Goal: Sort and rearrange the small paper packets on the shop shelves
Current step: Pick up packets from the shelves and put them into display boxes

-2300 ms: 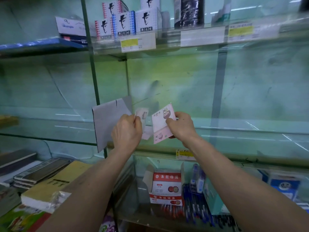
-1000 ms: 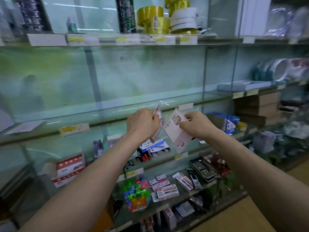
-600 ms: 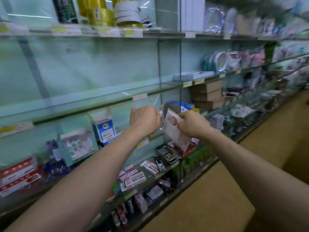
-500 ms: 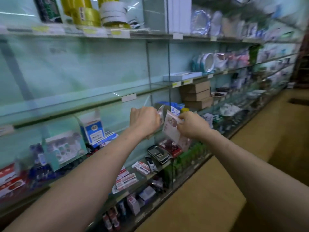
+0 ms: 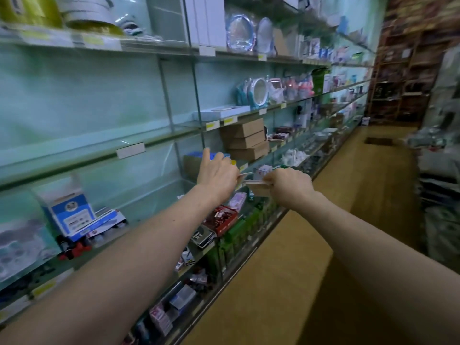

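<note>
Both my arms reach out in front of the glass shop shelves (image 5: 154,143). My right hand (image 5: 290,186) grips a small stack of pinkish paper packets (image 5: 256,186), now seen nearly edge-on and lying flat. My left hand (image 5: 217,174) pinches the near edge of a packet at the stack's left end, its forefinger raised. The two hands are almost touching. The prints on the packets are hidden at this angle.
Brown cardboard boxes (image 5: 245,140) are stacked on the shelf just beyond my hands. A blue and white box (image 5: 68,214) stands lower left. Red and green packaged goods (image 5: 224,217) fill the shelf below. Tape rolls (image 5: 82,14) sit top left. A wooden-floored aisle (image 5: 348,195) runs to the right.
My view has swung right along the shelving, away from the empty shelf. The packets in my right hand have tipped from upright to nearly flat. My left forefinger has lifted.
</note>
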### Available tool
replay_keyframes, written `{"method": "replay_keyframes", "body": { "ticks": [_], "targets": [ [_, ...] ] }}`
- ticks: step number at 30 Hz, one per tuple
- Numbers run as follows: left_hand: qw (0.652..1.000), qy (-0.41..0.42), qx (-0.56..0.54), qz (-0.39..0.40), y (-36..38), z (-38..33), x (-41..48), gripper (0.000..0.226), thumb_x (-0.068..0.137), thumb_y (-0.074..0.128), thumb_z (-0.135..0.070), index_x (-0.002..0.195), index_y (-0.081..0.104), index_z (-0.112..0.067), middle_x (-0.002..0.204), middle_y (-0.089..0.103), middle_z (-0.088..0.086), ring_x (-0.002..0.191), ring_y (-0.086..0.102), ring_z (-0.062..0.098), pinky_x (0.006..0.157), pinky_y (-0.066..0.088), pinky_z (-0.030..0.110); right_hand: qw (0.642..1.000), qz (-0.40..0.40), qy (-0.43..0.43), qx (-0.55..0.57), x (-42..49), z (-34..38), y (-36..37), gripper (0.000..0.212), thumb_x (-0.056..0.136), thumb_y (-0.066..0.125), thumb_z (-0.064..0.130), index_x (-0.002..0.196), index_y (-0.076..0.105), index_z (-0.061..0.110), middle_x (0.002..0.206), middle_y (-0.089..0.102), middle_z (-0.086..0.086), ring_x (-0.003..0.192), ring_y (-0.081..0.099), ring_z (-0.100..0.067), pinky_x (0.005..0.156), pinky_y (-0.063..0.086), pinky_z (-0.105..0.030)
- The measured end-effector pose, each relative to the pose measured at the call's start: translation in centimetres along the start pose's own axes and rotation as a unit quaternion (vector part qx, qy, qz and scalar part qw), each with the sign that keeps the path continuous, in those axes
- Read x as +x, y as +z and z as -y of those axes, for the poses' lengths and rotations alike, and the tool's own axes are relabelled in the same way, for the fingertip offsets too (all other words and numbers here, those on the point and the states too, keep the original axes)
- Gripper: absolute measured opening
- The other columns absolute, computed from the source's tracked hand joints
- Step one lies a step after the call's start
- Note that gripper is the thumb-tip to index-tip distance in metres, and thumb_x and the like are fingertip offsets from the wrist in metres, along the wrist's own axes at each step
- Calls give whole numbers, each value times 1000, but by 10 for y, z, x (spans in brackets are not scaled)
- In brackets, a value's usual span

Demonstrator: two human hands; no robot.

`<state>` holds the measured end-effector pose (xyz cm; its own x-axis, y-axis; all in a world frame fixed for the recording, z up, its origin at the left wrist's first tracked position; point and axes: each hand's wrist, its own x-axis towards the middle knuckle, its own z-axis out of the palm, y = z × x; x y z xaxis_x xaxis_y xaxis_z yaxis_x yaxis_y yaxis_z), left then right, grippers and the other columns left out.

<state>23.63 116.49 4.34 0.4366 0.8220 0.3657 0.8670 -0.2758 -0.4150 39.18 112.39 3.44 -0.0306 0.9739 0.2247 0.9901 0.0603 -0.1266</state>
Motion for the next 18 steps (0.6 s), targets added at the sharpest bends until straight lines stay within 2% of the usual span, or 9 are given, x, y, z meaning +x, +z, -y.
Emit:
{"method": "replay_keyframes", "body": {
  "ticks": [3, 7, 11, 18],
  "targets": [
    [999, 35, 19, -4, 10, -14, 22, 27, 98, 43, -28, 102, 69, -23, 108, 62, 3, 114, 45, 27, 113, 13, 54, 1000, -1, 10, -10, 14, -15, 6, 31, 91, 47, 10, 113, 65, 21, 98, 57, -7, 78, 50, -28, 68, 40, -34],
    [998, 55, 24, -8, 27, -29, 58, 24, 97, 46, -23, 101, 70, -20, 107, 62, 5, 114, 44, 28, 115, 4, 57, 1000, -2, 20, -17, 38, -37, 12, 31, 90, 50, 11, 114, 63, 25, 89, 50, -2, 78, 48, -25, 68, 39, -33],
    [997, 66, 25, -21, 44, -38, 103, 23, 96, 47, -23, 101, 70, -21, 103, 61, 4, 114, 43, 27, 114, 2, 56, 999, 0, 35, -41, 74, -60, 16, 29, 91, 48, 13, 112, 63, 25, 94, 59, -4, 79, 52, -26, 66, 39, -32],
    [995, 93, 18, -26, 66, -45, 185, 26, 96, 46, -25, 107, 69, -23, 111, 61, 2, 119, 41, 26, 114, 2, 58, 997, 1, 61, -43, 143, -96, 23, 33, 90, 45, 11, 114, 64, 23, 99, 64, -5, 85, 58, -26, 69, 44, -34]
  ]
}}
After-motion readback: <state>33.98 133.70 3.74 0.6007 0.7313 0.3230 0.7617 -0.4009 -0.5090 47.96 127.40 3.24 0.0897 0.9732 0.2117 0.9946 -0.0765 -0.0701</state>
